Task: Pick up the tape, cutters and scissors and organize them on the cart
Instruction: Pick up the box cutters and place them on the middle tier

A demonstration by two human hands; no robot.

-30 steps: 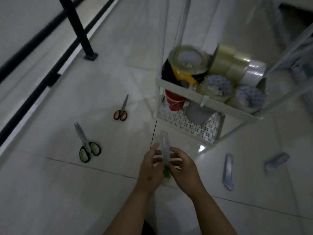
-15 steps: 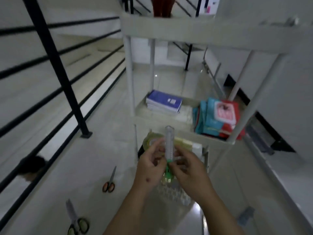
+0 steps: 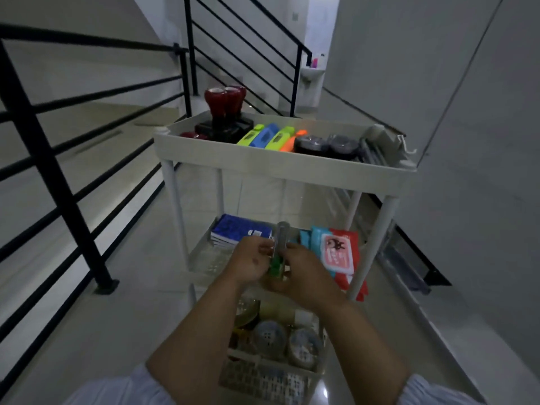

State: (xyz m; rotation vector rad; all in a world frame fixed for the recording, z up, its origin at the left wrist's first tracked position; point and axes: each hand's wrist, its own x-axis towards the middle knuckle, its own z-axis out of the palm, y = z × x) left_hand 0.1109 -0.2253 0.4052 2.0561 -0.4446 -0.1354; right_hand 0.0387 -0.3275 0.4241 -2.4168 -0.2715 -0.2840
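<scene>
Cutter (image 3: 281, 244), clear-bodied with a green end, stands upright at centre frame, pinched from both sides by the left hand (image 3: 252, 263) and right hand (image 3: 304, 273) in front of the cart (image 3: 274, 165). Tape rolls (image 3: 273, 336) already sit in the lower tier at bottom centre, and coloured cutters (image 3: 270, 136) line the top tray, so the job looks partly done; scissors are out of view. Open room lies above the top tray; its rim, the posts and the black railing (image 3: 52, 159) at left hem the path.
</scene>
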